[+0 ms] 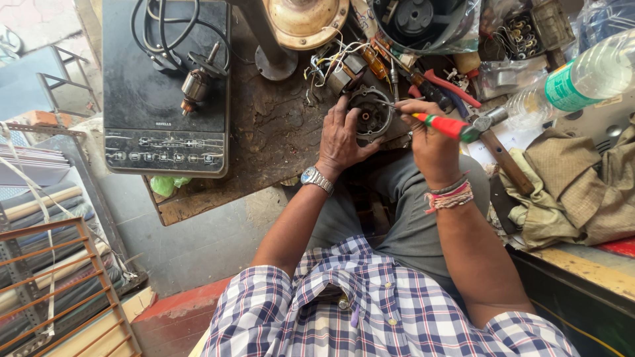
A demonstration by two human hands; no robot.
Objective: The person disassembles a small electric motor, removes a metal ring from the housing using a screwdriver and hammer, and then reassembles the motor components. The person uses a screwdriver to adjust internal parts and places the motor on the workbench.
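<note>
Head view, looking straight down over a checked shirt. Left hand [340,135], wristwatch on the wrist, spread over the near-left rim of a round motor housing [372,114], fingers curled against it and steadying it at the workbench edge above the lap. Right hand [430,135], threads and bands at the wrist, clenched around a screwdriver [442,125] with a red and green handle. Shaft running from that fist leftward, nearly level across the view, tip meeting the upper right of the housing's open face. Housing thus just left of the right fist and directly under the left palm's fingertips; both hands close, left in contact, right reaching it only through the tool. Loose coloured wires [331,59] trailing up and away from the housing.

Beyond the right fist: a wooden-handled hammer [499,149], red-handled pliers [450,86], a clear plastic bottle [582,79], crumpled tan cloth [575,185]. Well left of the left hand: a black induction cooktop [165,86] bearing a motor armature [197,82] and a coiled black cable. Worn, stained wooden workbench [278,132], cluttered; metal racks and concrete floor below to the left.
</note>
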